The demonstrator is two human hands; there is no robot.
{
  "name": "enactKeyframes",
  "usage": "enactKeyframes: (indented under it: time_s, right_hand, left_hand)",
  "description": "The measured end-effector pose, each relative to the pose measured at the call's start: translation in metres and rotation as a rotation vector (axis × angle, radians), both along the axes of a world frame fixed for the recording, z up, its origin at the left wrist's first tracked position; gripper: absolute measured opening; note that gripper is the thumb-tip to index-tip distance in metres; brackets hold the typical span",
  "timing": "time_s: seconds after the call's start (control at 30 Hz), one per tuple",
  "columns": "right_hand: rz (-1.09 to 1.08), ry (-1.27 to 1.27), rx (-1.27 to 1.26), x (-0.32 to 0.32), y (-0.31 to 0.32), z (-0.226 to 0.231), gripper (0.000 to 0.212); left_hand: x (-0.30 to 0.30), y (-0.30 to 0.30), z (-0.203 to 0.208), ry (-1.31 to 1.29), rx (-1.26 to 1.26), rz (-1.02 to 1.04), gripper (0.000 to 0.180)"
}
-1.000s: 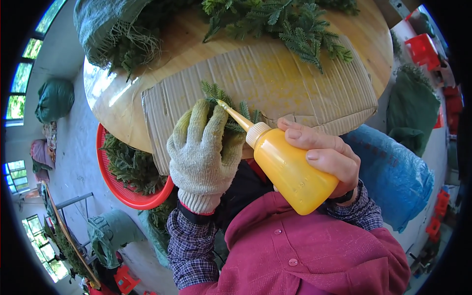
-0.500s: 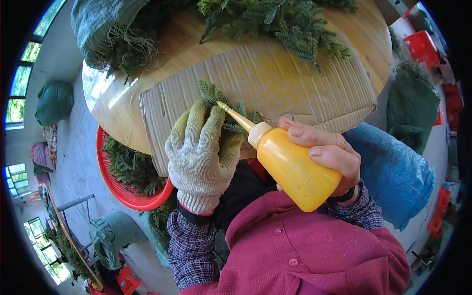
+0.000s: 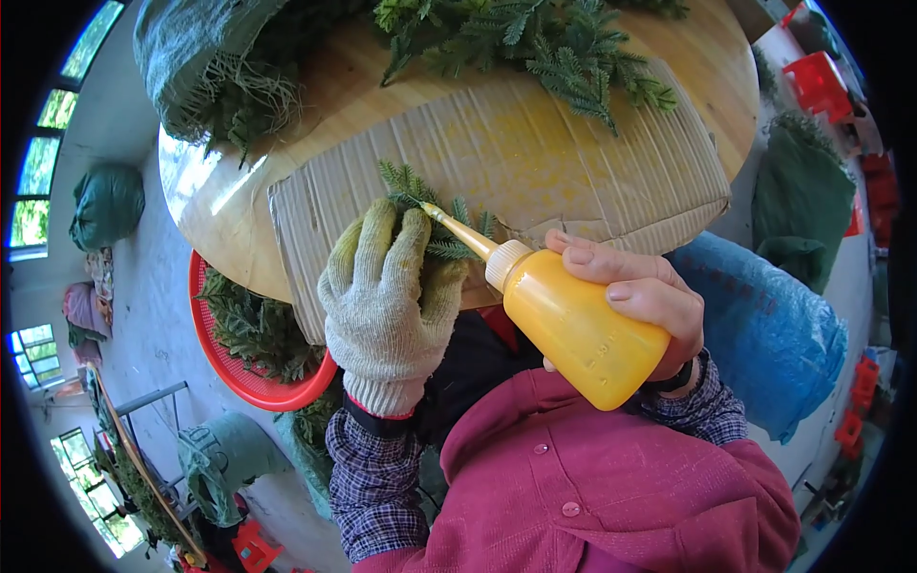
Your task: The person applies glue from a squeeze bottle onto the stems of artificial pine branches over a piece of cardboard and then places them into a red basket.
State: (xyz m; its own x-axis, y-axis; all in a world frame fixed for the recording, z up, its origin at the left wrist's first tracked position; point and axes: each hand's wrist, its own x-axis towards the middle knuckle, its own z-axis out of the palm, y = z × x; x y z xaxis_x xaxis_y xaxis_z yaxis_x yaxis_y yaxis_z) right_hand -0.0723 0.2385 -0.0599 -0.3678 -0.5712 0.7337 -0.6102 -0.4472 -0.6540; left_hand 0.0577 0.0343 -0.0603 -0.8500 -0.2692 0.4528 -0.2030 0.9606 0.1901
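Observation:
My left hand [image 3: 390, 291], in a pale knitted glove stained yellow at the fingers, is closed on a small green fir sprig [image 3: 405, 181]. Part of the sprig is hidden under the fingers. Bare and wrapped round its far side, my right hand [image 3: 642, 298] grips a squeeze bottle [image 3: 581, 329] of yellow liquid. The bottle lies tilted, its long tapered nozzle pointing up and left. The nozzle tip meets the sprig just beside my left fingertips. Beneath both is a corrugated cardboard sheet [image 3: 573, 181] spattered with yellow.
The cardboard rests on a round wooden table [image 3: 215, 224]. Green fir branches [image 3: 573, 57] and a grey-green mesh sack [image 3: 186, 67] lie on its far side. A red basket [image 3: 277, 392] of greenery stands at the left, a blue plastic bag [image 3: 764, 334] at the right.
Both hands hold nearly the same pose. The bottle has shifted very slightly right, with its nozzle tip still at the sprig.

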Motion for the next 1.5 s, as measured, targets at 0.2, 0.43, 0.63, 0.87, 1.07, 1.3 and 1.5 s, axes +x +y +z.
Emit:
enactKeyframes:
  time_s: [0.2,0.43,0.63,0.87,1.07,1.3,1.5]
  right_hand:
    - [0.021,-0.035,-0.021,0.0,0.003,-0.002,0.059]
    - [0.061,-0.056,0.12,-0.003,0.011,0.005,0.081]
    - [0.047,-0.042,0.131,-0.003,0.012,0.006,0.079]
    - [0.017,-0.042,0.126,-0.001,0.013,0.008,0.076]
    - [0.03,-0.045,0.139,-0.003,0.015,0.011,0.071]
    - [0.051,-0.07,0.144,-0.005,0.018,0.015,0.055]
    - [0.028,-0.088,0.156,-0.002,0.021,0.021,0.049]
  left_hand:
    - [0.0,-0.001,-0.002,0.021,-0.003,-0.003,0.055]
    - [0.0,-0.001,-0.002,0.026,-0.008,-0.01,0.056]
    - [0.0,-0.001,-0.002,0.015,-0.013,-0.012,0.056]
    - [0.0,-0.002,-0.001,0.028,-0.008,-0.024,0.057]
    - [-0.001,0.0,-0.002,0.029,-0.013,-0.017,0.057]
    - [-0.001,0.001,-0.002,0.036,-0.012,-0.009,0.057]
    - [-0.001,0.002,0.003,0.044,-0.008,-0.01,0.051]
